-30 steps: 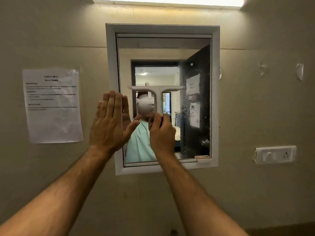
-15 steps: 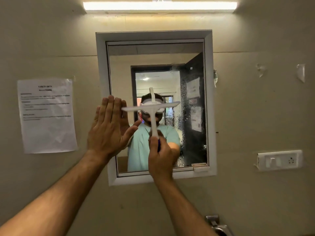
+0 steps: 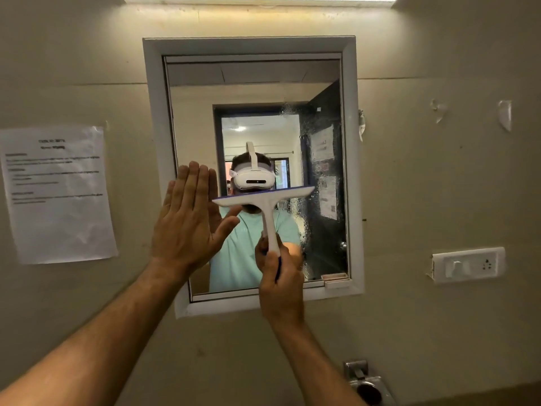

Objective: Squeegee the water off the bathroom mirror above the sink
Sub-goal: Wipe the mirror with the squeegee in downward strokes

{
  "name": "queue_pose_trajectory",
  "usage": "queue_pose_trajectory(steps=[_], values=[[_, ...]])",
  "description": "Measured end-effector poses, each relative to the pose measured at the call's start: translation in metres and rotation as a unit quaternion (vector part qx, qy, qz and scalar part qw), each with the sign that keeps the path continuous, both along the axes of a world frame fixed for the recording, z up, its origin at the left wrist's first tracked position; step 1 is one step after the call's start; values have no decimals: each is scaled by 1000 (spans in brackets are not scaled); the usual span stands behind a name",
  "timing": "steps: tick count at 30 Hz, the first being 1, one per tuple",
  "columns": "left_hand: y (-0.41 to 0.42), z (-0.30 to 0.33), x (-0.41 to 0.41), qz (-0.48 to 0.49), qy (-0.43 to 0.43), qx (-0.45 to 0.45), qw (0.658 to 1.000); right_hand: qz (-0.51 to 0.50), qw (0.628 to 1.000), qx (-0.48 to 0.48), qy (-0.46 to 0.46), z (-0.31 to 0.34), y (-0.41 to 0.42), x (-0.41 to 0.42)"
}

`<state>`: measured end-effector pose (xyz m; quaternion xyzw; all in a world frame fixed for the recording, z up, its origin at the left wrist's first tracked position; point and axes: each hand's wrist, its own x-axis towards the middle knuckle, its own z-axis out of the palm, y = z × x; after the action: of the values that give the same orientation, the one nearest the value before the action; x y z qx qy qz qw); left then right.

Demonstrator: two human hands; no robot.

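Right now I grip the squeegee (image 3: 265, 200) by the lower end of its handle with my right hand (image 3: 281, 276), fingers curled round it, so the white stem stands up from my fist and the blade sits crosswise above it. That low hold, I judge, gives me leverage to press the rubber edge flat on the glass and draw it downward. The blade lies across the middle of the mirror (image 3: 254, 83), tilted a little, its right end higher than its left, and I cannot tell for sure whether the edge is touching the glass.

My left hand (image 3: 190, 218) is open, fingers straight and together, palm toward the left side of the mirror beside the frame; it looks meant to steady me, though whether it presses the glass is unclear. The blade's left tip sits just beside that hand's thumb.

Water drops (image 3: 304, 218) cling to the right part of the mirror, from the blade's right end down toward the lower corner, so that strip seems left to wipe.
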<state>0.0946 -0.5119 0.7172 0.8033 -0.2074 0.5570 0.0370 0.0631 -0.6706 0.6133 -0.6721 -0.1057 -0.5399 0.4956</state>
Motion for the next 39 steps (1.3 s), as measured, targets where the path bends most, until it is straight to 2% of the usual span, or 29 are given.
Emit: queue_pose_trajectory(steps=[8,13,17,20,27,35,39], values=[[-6,5,6,-4,-12,-9,1000,-30,999,-18,12,81,-8,8],[-3,3,3,-6,-19,-10,1000,-30,999,-6,45,37,-12,11],[1,-2,3,0,-2,-6,1000,-5,999,4,35,-9,-10,3],[2,-5,2,0,1,-1,1000,27,999,7,34,-5,-11,-2],[1,-14,1,4,8,12,1000,59,995,41,66,56,-6,-10],[9,-30,-2,-14,26,-6,1000,99,989,52,95,-35,-6,-20],[9,-38,2,-15,27,-11,999,89,991,40,90,-29,-8,-20]])
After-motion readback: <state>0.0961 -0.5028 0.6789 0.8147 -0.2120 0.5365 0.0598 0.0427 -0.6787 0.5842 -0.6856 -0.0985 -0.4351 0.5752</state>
